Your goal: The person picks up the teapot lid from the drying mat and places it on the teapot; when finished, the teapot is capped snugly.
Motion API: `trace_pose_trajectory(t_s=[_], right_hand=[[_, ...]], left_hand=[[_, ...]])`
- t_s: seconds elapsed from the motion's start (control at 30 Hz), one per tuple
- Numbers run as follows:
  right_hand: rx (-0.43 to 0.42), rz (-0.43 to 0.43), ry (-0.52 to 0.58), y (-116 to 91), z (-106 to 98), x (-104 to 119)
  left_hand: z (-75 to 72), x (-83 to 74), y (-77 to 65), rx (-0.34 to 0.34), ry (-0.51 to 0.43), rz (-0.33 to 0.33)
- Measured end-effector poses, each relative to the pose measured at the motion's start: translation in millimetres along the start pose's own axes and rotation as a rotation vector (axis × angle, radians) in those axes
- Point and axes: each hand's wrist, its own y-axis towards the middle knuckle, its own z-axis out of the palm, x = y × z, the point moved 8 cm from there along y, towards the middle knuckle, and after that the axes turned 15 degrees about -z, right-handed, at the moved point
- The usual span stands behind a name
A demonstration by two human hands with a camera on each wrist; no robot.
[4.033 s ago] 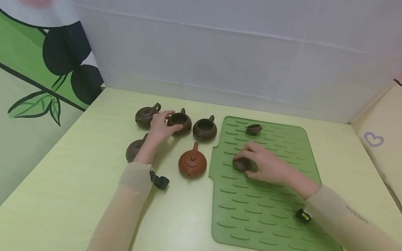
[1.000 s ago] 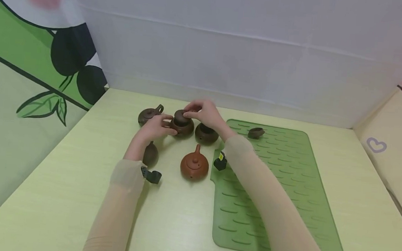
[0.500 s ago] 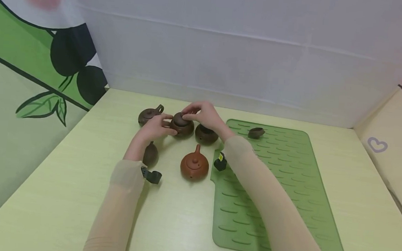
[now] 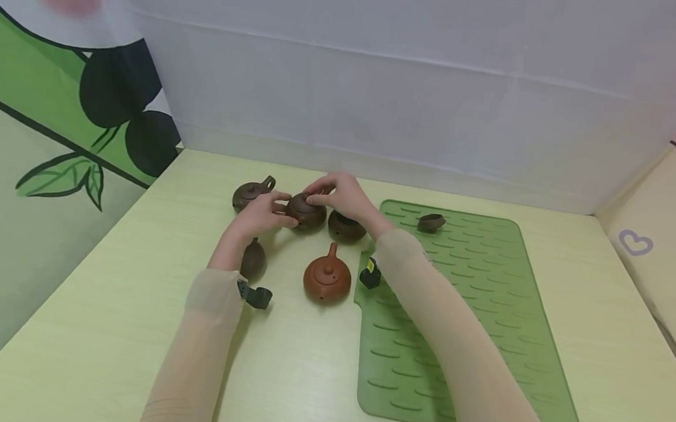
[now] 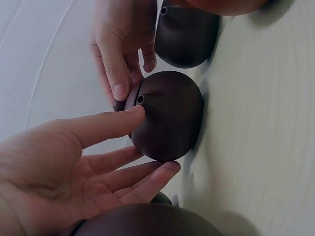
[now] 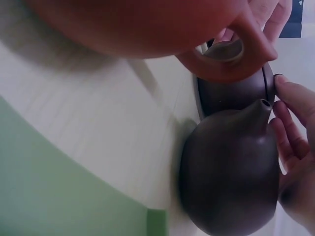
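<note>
My left hand steadies a dark brown teapot at the back of the table, thumb at its spout and fingertips against its side. With thumb and fingertips, my right hand pinches the knob of a matching lid. That lid sits over the pot's mouth, its rim level with the opening in the left wrist view. Close under my right hand stands a second dark teapot, its mouth uncovered and partly hidden by the hand. A reddish-brown lidded teapot stands nearer the front.
To the left are a lidded dark teapot and another dark pot, partly covered by my left arm. A green ridged mat lies on the right under my right forearm. On its far part rests a small dark lid, tilted.
My right hand has brought the lid from the mat leftward to the teapot and lowered it into the mouth. My left hand keeps its hold on the pot.
</note>
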Motion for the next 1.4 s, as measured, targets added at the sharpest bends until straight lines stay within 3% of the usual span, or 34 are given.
trace_pose_trajectory(t_s=[0.53, 1.03, 1.27, 1.4], right_hand=[[0.015, 0.003, -0.020, 1.1, 4.0, -1.8], [0.032, -0.091, -0.100, 3.2, 6.5, 6.3], [0.050, -0.098, -0.137, -3.8, 1.9, 5.7], [0.015, -0.099, -0.124, -11.8, -11.4, 7.5]], left_hand=[[-1.7, 2.1, -0.9, 0.000, 0.005, -0.005], [-3.3, 2.5, 0.1, -0.015, 0.010, 0.003], [-6.7, 0.3, -2.9, -0.066, 0.041, -0.001], [-12.8, -11.9, -11.0, -0.134, 0.033, 0.016]])
